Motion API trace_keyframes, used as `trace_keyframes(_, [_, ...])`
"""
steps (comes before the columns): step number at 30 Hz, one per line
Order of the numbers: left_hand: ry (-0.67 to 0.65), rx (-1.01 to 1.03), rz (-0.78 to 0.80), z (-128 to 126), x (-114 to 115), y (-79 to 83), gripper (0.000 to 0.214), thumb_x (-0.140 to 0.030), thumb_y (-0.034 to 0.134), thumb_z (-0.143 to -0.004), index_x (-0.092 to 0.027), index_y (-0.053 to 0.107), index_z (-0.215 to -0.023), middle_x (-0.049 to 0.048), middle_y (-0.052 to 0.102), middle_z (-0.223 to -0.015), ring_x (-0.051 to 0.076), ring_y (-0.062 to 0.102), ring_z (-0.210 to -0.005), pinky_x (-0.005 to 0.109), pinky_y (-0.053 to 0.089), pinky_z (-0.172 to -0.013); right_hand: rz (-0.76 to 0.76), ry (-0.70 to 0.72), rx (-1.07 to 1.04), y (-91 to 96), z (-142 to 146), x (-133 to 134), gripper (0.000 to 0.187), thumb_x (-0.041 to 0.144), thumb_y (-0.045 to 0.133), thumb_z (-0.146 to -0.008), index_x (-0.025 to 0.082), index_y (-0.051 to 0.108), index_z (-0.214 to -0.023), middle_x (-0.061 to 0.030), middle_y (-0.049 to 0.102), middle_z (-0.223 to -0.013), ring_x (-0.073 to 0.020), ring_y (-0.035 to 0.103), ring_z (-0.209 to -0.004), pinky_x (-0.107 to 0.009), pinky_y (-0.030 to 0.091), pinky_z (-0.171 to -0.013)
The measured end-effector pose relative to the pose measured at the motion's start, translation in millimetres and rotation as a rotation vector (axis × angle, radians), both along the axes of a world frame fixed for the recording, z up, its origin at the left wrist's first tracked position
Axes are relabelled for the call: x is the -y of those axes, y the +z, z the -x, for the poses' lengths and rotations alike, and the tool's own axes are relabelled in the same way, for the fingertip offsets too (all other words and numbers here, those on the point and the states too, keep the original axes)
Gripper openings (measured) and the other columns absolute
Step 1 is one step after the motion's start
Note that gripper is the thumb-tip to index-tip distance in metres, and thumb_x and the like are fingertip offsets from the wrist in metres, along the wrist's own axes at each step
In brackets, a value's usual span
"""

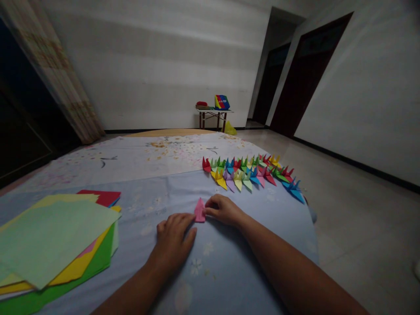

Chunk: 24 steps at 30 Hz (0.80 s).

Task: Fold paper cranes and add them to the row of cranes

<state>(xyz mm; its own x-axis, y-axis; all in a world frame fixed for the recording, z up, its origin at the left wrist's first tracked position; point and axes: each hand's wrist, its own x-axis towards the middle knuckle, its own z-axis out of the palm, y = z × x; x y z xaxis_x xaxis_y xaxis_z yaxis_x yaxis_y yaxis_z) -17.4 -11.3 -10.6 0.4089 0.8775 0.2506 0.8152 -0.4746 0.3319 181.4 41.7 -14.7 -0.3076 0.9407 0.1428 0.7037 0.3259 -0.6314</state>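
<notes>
A small piece of folded pink paper (200, 211), pointed at the top, lies on the blue cloth in front of me. My right hand (225, 211) pinches its right edge between thumb and fingers. On the other side, my left hand (175, 234) rests on the cloth with thumb apart, its fingertips touching the paper's lower left edge. Beyond my right hand stand rows of folded paper cranes (244, 173) in several colours. Far to my left is a fanned stack of coloured paper sheets (59, 236), a pale green one on top.
A blue flowered cloth (203, 280) and a white flowered cloth (157, 153) cover the table, whose rounded edge runs along the right. Against the far wall, a small table (213, 111) carries a colourful box (222, 102). A yellow bag (230, 128) sits on the floor beside it.
</notes>
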Motion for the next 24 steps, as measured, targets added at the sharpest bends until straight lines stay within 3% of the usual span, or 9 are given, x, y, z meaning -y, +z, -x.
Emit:
trace_keyframes(4, [0.073, 0.052, -0.035, 3.2, -7.5, -4.3, 0.039, -0.029, 0.044, -0.083, -0.021, 0.049, -0.121, 0.0079, 0.06, -0.113, 0.024, 0.048, -0.108, 0.044, 0.03, -0.09, -0.057, -0.001, -0.007, 1.6, 2.9, 3.0, 0.025, 0.039, 0.057, -0.078, 0.016, 0.067, -0.08, -0.0026, 0.059, -0.072, -0.0115, 0.05, -0.066, -0.022, 0.035, -0.061])
trace_keyframes(11, [0.053, 0.077, 0.015, 0.3, -10.1, 3.3, 0.023, -0.027, 0.051, -0.079, -0.026, 0.061, -0.1, 0.0034, 0.064, -0.104, 0.024, 0.051, -0.101, 0.041, 0.032, -0.085, -0.112, 0.049, -0.069, -1.2, 6.7, 7.1, 0.027, 0.039, 0.067, -0.071, 0.018, 0.064, -0.088, -0.0029, 0.058, -0.081, -0.0143, 0.05, -0.077, -0.026, 0.038, -0.071])
trace_keyframes(15, [0.056, 0.118, 0.041, 1.1, -12.0, 4.3, 0.015, -0.026, 0.053, -0.079, -0.028, 0.064, -0.089, 0.0006, 0.064, -0.1, 0.023, 0.052, -0.1, 0.042, 0.033, -0.085, -0.109, 0.071, -0.155, 0.6, 4.6, 10.1, 0.042, 0.037, 0.071, -0.066, 0.019, 0.057, -0.101, -0.0044, 0.057, -0.093, -0.0157, 0.051, -0.083, -0.029, 0.041, -0.075])
trace_keyframes(19, [0.114, 0.243, -0.001, 1.3, -13.2, 6.6, 0.014, -0.03, 0.051, -0.08, -0.026, 0.064, -0.085, 0.0033, 0.058, -0.11, 0.024, 0.047, -0.11, 0.046, 0.034, -0.09, -0.217, 0.187, -0.171, 5.6, 4.3, 14.2, 0.053, 0.039, 0.074, -0.063, 0.023, 0.054, -0.109, -0.0073, 0.052, -0.11, -0.0199, 0.046, -0.103, -0.036, 0.036, -0.09])
trace_keyframes(21, [0.116, 0.322, -0.01, 0.7, -13.3, 8.2, 0.015, -0.032, 0.05, -0.081, -0.025, 0.063, -0.085, 0.0047, 0.056, -0.113, 0.024, 0.046, -0.112, 0.047, 0.034, -0.093, -0.262, 0.233, -0.151, 7.4, 5.6, 15.9, 0.048, 0.038, 0.074, -0.064, 0.025, 0.056, -0.107, -0.0072, 0.051, -0.115, -0.0212, 0.043, -0.108, -0.038, 0.034, -0.093])
trace_keyframes(24, [0.078, 0.425, -0.001, -0.5, -12.3, 9.9, 0.017, -0.034, 0.049, -0.083, -0.024, 0.062, -0.087, 0.0055, 0.056, -0.113, 0.023, 0.048, -0.111, 0.045, 0.035, -0.095, -0.299, 0.225, -0.171, 8.8, 8.0, 16.3, 0.026, 0.031, 0.068, -0.072, 0.026, 0.062, -0.096, -0.0061, 0.055, -0.11, -0.0202, 0.046, -0.104, -0.038, 0.034, -0.091])
